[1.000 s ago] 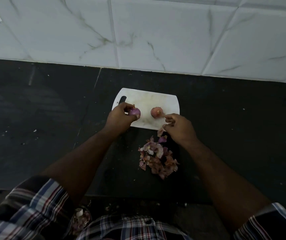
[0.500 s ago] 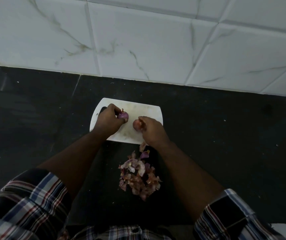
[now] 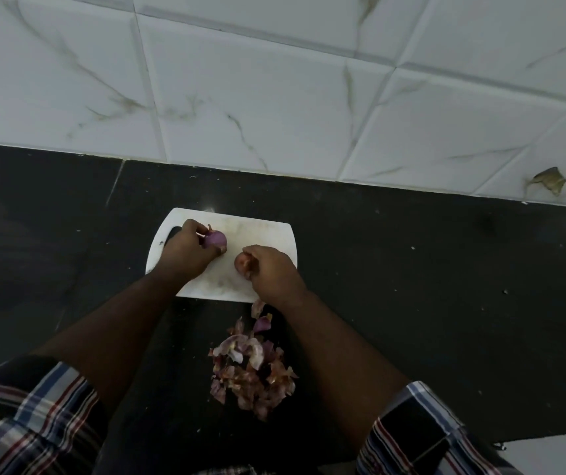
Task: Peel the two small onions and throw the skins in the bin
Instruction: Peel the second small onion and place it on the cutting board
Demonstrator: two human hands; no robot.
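Since a second ago the right hand [image 3: 273, 270] has curled round the brown onion [image 3: 241, 266]; the left hand [image 3: 189, 250] still grips the purple onion [image 3: 215, 238].

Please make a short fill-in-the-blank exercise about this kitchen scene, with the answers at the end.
1. The left hand holds a ____ onion.
2. The right hand grips the other onion over the white ____.
3. The skins lie in a pile on the ____ counter.
4. The wall behind is covered in white ____.

Answers: purple; board; black; tiles
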